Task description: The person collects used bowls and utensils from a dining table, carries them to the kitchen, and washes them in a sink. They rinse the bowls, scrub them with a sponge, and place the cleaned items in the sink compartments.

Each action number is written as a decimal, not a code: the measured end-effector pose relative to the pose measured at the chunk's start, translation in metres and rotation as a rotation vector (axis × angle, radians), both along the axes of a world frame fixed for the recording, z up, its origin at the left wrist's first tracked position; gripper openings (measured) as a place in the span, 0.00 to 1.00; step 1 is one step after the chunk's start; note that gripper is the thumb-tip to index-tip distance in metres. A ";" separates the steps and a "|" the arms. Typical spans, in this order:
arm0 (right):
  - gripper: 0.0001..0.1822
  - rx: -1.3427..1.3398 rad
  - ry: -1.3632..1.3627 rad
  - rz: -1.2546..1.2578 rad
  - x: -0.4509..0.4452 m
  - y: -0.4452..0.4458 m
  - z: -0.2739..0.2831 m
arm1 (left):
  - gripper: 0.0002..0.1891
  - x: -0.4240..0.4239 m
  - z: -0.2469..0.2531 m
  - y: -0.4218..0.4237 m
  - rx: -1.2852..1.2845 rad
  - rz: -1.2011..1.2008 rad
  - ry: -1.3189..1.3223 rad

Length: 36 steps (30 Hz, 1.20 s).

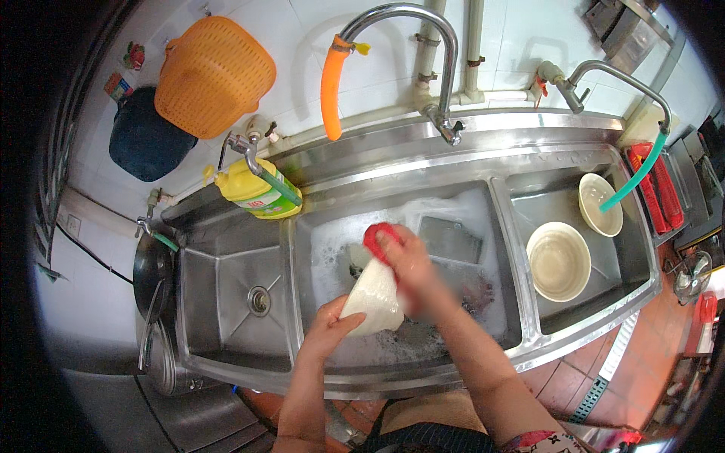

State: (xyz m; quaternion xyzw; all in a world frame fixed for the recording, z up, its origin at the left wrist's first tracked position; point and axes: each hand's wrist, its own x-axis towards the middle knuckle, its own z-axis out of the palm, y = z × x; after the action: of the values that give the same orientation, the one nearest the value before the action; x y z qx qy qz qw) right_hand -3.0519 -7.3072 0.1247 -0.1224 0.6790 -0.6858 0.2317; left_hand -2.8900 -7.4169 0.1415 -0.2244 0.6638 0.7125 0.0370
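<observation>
Over the soapy water of the middle sink basin (pixel 334 354), my left hand (pixel 334 325) grips the lower left edge of a pale cream bowl (pixel 374 300), which is tilted on its side. My right hand (pixel 410 260) holds a red cloth (pixel 378 240) against the bowl's upper rim. Part of the red cloth hangs blurred below my right wrist. A rectangular container (pixel 451 239) lies under the suds behind my right hand. Other things in the water are too murky to name.
Two cream bowls (pixel 558 261) (pixel 600 205) stand in the right basin under a green hose (pixel 640 175). A yellow detergent jug (pixel 257 189) stands behind the left basin (pixel 238 306). A chrome faucet (pixel 450 62) with an orange hose (pixel 331 90) arches above. A wok (pixel 152 277) leans at the left.
</observation>
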 end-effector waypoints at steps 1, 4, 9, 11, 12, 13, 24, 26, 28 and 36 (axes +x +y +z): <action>0.20 -0.034 -0.202 0.021 -0.014 0.005 0.010 | 0.17 0.003 0.005 0.000 0.038 0.020 0.020; 0.19 -0.375 -0.580 0.156 -0.043 0.006 -0.052 | 0.20 0.016 0.005 -0.001 0.180 0.130 0.119; 0.25 -0.786 -1.083 0.061 0.008 0.012 -0.087 | 0.24 0.019 -0.011 0.011 0.377 0.370 0.314; 0.27 -0.910 -0.999 -0.194 0.038 0.012 -0.158 | 0.25 0.007 -0.033 0.026 0.333 0.392 0.318; 0.26 -0.950 -1.055 -0.209 0.057 0.005 -0.166 | 0.25 0.009 -0.053 0.029 0.257 0.400 0.281; 0.26 -0.992 -1.096 -0.235 0.068 0.001 -0.170 | 0.25 0.002 -0.061 0.036 0.190 0.395 0.249; 0.30 -0.596 -1.256 -0.289 0.090 0.025 -0.149 | 0.15 -0.006 -0.125 0.043 -0.381 0.037 -0.070; 0.29 -0.558 -1.307 -0.367 0.086 0.020 -0.133 | 0.14 0.005 -0.128 0.051 -0.471 0.005 -0.084; 0.24 -0.561 -1.204 -0.404 0.084 0.020 -0.150 | 0.13 0.004 -0.120 0.057 -0.617 -0.055 -0.057; 0.26 -0.499 -0.932 -0.180 0.025 0.034 -0.186 | 0.14 0.010 -0.077 0.059 0.127 0.246 -0.065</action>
State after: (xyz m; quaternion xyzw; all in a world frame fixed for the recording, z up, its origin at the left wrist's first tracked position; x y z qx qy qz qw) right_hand -3.0267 -7.2733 -0.0610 0.2024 0.3282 -0.8253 0.4126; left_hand -2.8800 -7.3584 0.0642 -0.3241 0.5832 0.7447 -0.0148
